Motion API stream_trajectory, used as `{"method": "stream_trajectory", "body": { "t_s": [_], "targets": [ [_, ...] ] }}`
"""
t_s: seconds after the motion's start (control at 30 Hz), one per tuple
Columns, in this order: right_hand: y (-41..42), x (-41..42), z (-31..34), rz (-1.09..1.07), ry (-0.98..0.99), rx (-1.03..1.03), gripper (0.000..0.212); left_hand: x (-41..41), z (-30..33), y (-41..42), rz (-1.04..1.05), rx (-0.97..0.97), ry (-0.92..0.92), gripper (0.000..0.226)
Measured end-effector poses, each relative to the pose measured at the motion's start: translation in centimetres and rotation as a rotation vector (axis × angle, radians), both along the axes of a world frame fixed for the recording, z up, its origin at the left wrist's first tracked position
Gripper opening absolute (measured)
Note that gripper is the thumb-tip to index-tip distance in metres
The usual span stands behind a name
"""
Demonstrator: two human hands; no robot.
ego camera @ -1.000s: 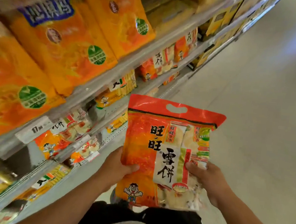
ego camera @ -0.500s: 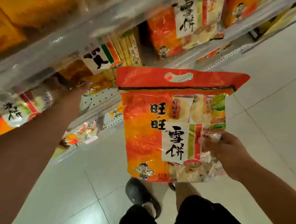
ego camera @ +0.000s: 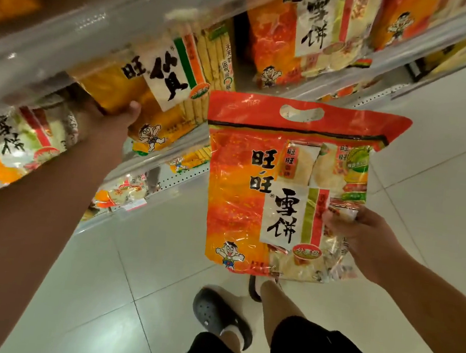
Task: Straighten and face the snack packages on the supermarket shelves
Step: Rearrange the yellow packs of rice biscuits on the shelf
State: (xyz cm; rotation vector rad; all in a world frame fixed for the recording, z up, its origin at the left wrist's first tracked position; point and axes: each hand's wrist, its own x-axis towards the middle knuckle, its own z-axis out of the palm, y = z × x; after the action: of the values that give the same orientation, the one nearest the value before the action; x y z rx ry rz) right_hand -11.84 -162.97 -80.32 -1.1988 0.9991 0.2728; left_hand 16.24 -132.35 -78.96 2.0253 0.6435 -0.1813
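My right hand [ego camera: 362, 240] grips the right edge of a large red and orange rice cracker bag [ego camera: 255, 195], held upright and facing me above the floor. My left hand [ego camera: 112, 119] reaches into the middle shelf and grips the lower left side of a yellow cracker bag [ego camera: 163, 90] standing there; its fingers are hidden behind the bag, only the thumb shows. Another red and orange bag [ego camera: 302, 35] of the same kind as mine stands further right on that shelf. A similar bag [ego camera: 15, 149] sits to the left of my arm.
A clear shelf rail [ego camera: 78, 27] runs diagonally above my left hand, with orange packs above it. Lower shelves [ego camera: 151, 180] hold smaller packs. Pale tiled floor [ego camera: 443, 139] lies to the right. My legs and a dark shoe [ego camera: 218, 314] are below.
My left hand let go of the held bag and reached into the shelf to the yellow bag. My view dropped to the lower shelves. The right hand alone holds the bag.
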Motion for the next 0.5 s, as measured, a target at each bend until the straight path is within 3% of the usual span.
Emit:
{"method": "stream_trajectory", "body": {
  "t_s": [0.17,0.5],
  "targets": [
    [1.3,-1.4,2.2,-0.024,-0.017,-0.049,0.042,-3.3,2.1,0.5,-0.071,-0.051,-0.07,0.069],
    [3.5,-7.4,6.4,0.131,0.032,-0.131,0.02,-13.5,5.5,7.2,0.02,-0.253,0.187,0.055]
  ]
}}
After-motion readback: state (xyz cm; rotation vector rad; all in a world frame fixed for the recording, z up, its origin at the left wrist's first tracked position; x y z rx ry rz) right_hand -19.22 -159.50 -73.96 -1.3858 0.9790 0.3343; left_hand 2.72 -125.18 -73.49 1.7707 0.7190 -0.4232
